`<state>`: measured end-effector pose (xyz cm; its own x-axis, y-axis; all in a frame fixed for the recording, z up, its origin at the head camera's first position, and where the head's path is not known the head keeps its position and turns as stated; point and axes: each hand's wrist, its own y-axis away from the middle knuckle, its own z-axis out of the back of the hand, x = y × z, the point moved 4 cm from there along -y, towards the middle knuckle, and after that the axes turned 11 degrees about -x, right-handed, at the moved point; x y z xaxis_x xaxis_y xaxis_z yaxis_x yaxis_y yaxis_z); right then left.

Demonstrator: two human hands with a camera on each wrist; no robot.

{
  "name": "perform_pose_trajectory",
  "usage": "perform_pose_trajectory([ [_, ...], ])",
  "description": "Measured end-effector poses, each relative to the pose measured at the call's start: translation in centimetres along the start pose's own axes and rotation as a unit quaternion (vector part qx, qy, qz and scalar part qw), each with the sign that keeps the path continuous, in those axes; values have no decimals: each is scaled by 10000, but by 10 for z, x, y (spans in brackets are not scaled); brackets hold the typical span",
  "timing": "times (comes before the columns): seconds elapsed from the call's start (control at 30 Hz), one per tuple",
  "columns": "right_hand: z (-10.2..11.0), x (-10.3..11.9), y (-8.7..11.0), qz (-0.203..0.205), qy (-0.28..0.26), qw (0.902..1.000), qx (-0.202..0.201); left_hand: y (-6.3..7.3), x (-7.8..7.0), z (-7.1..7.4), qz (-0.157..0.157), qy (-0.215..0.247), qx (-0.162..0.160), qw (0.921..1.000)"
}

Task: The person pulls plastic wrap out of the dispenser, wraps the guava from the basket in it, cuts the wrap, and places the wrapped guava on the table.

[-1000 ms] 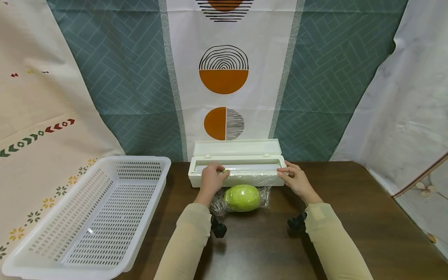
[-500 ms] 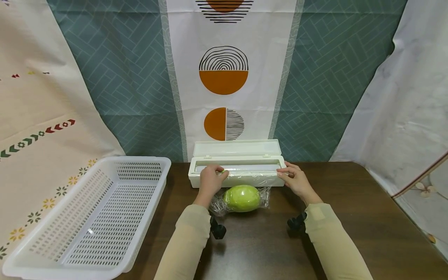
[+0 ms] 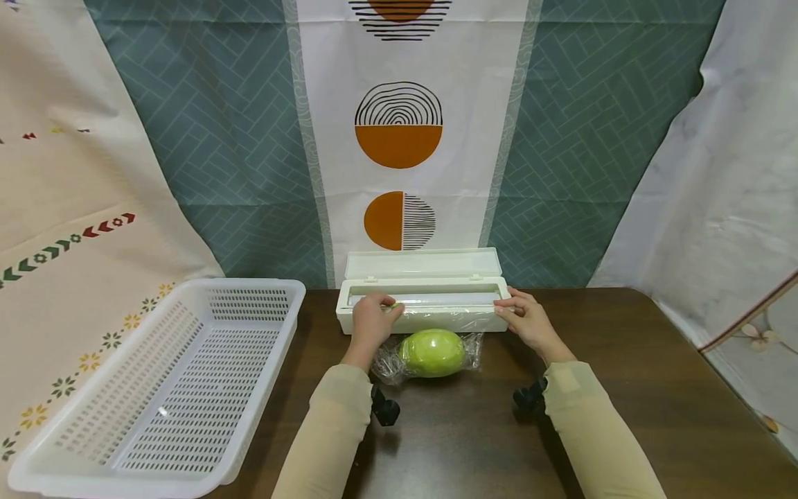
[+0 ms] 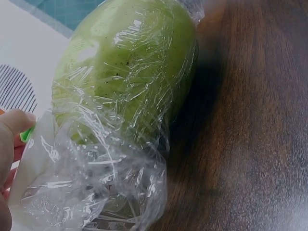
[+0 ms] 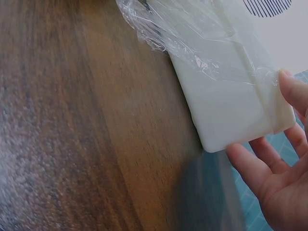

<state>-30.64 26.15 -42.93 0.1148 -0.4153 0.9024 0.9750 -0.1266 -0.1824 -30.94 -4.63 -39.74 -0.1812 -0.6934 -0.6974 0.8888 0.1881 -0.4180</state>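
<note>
A white cling film dispenser (image 3: 451,324) stands at the back of the table, lid raised, a roll (image 3: 455,299) lying inside. On its front edge, my left hand (image 3: 370,326) pinches a small green slide cutter (image 4: 27,134) between thumb and fingers. My right hand (image 3: 530,326) grips the dispenser's right end, the thumb (image 5: 294,89) on the top edge and the fingers against the end wall. Clear film (image 5: 207,43) drapes down the front. Just before the dispenser lies a green oval melon-like fruit (image 3: 431,353) wrapped in film, its ends bunched; the left wrist view shows it close up.
A large white perforated plastic basket (image 3: 187,388) stands on the left, close to the dark wooden table's (image 3: 461,443) left side. Behind the dispenser hangs a patterned cloth (image 3: 399,208). Pale marbled cloth (image 3: 736,208) hangs along the right.
My left hand has slid slightly left along the dispenser's front edge with the green cutter. The right hand keeps its grip on the right end, and the wrapped fruit stays in place.
</note>
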Motion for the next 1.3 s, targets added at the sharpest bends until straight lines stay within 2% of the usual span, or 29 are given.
perform_pose_trajectory([
  [0.57, 0, 1, 0, 41, 34, 10000, 35, -2, 7, 5, -12, -17, -140, 9999],
  [0.87, 0, 2, 0, 54, 32, 10000, 15, 0, 6, 10, -313, -154, -333, 9988],
  [1.3, -1, 3, 0, -31, 0, 10000, 32, -1, 10, 12, -315, -103, -456, 9984],
])
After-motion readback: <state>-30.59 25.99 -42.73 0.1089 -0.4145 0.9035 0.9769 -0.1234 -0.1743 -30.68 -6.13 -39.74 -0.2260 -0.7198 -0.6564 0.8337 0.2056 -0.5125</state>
